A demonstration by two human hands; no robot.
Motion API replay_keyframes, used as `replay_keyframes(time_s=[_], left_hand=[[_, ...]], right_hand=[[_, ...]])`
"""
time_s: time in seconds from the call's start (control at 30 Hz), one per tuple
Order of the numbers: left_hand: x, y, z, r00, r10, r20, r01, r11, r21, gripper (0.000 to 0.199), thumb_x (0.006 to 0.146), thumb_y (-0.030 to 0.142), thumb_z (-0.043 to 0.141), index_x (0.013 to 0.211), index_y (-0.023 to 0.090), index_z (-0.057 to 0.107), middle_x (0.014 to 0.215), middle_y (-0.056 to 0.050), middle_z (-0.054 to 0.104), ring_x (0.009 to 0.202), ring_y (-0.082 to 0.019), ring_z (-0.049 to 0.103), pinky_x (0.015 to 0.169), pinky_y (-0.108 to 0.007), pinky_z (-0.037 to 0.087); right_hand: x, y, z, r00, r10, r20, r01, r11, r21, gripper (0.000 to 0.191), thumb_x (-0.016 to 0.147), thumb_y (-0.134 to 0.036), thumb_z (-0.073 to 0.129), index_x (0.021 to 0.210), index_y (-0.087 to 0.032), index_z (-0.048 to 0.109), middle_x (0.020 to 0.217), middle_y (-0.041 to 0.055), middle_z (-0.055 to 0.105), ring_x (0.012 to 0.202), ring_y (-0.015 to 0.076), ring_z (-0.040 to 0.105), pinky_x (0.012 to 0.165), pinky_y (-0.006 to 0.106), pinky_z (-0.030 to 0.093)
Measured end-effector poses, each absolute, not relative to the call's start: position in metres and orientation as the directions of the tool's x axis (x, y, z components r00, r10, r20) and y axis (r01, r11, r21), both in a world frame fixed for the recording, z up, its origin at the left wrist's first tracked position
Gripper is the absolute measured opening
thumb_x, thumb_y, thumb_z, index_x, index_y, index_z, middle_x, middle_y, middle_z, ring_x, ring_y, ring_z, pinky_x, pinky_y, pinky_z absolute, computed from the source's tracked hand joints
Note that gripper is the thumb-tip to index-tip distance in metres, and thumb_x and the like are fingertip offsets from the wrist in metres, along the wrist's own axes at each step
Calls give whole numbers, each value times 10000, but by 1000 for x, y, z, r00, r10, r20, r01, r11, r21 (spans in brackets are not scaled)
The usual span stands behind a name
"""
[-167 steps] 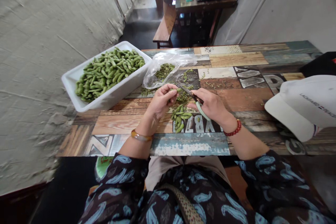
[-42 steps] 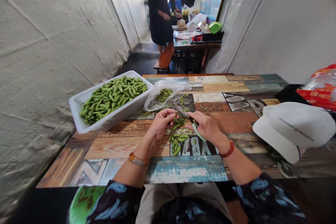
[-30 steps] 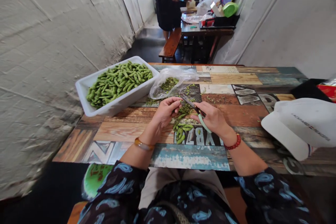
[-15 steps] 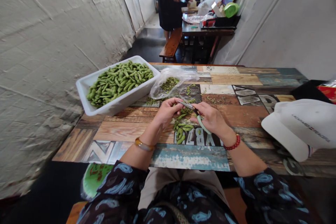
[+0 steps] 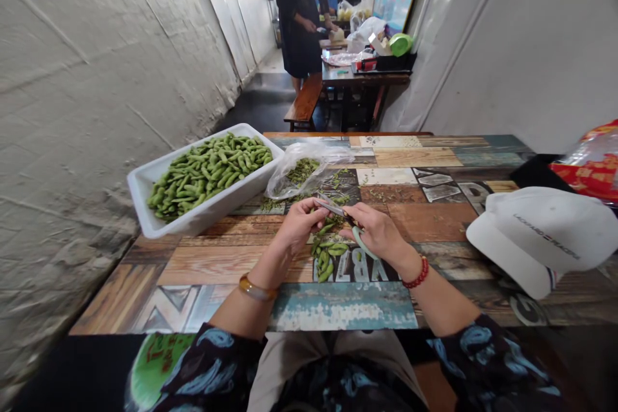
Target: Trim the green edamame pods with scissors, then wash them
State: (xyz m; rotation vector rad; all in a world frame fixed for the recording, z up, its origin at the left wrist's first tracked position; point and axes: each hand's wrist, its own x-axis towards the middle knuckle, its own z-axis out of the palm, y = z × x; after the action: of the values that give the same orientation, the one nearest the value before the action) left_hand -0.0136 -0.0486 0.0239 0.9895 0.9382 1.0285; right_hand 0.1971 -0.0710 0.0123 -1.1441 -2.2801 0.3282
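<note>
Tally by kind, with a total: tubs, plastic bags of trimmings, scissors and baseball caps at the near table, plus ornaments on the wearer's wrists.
White tub: 1
Plastic bag of trimmings: 1
Scissors: 1
Baseball cap: 1
Wrist ornaments: 2 (amber bangle, red bead bracelet)
Total: 6

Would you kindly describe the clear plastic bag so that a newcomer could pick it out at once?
On the patchwork-patterned table, find the big white tub heaped with green pods. Just right of it lies the crumpled plastic bag. Unlike the stiff tub, it is see-through and holds small green trimmings rather than whole pods.
</note>
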Motion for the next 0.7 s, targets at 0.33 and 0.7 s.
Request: replay_keyframes(time_s=[0.33,0.7], left_hand=[[-14,-49,29,258,951,-169,-251,235,939,304,649,337,833,742,134,627,654,-4,639,452,-34,445,423,-158,231],[-17,-49,33,283,941,-186,-335,278,900,273,660,292,784,783,160,578,668,12,623,456,-40,443,416,-156,233]], right_hand=[[194,-72,14,-478,809,342,673,588,-450,394,906,-318,678,1274,-212,584,959,49,648,797,177,633,701,265,493],[198,-66,7,-397,830,392,713,548,-438,406,889,-390,695,1245,-212,616,945,63,664,829,207,659,720,286,519]])
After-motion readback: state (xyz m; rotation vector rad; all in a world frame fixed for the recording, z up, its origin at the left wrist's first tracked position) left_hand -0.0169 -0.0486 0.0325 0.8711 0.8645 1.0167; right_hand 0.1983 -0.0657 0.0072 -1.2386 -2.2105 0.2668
